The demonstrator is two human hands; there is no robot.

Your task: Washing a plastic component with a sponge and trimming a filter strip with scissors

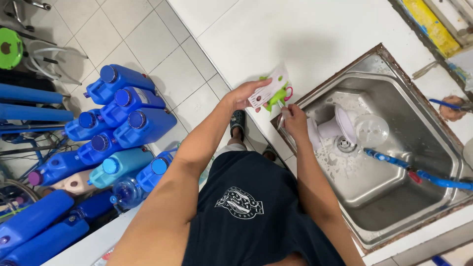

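A: Plainly, what could go wrong at the sink edge?

B: Left hand point(242, 94) pinches a white packaging card point(268, 88), fingers closed on its lower end; the card and the green plastic item point(277, 96) on it sit over the worktop point(276, 34) edge, just beside the steel sink point(389, 162). Right hand point(294, 120) is closed on something thin below the card, possibly a tool or a strip; what it is cannot be told. As a judgement: if the card tears free suddenly, the green item could drop into the wet basin or onto the tiled floor point(148, 44); if the thin thing is a blade, it could slip toward the left fingers.

A: Anything in the basin?

B: One white plastic part point(331, 129) with a clear cup point(370, 130) lies on its side near the drain, wet with foam. One blue hose point(419, 173) crosses the right rim.

A: Counts?

B: Two hands, one card, one green item, one sink. On the floor, about ten blue jugs point(130, 106) show, one teal jug point(120, 165), one pale pink point(74, 183); further ones are cut off at the edge. One sandalled foot point(238, 120) shows.
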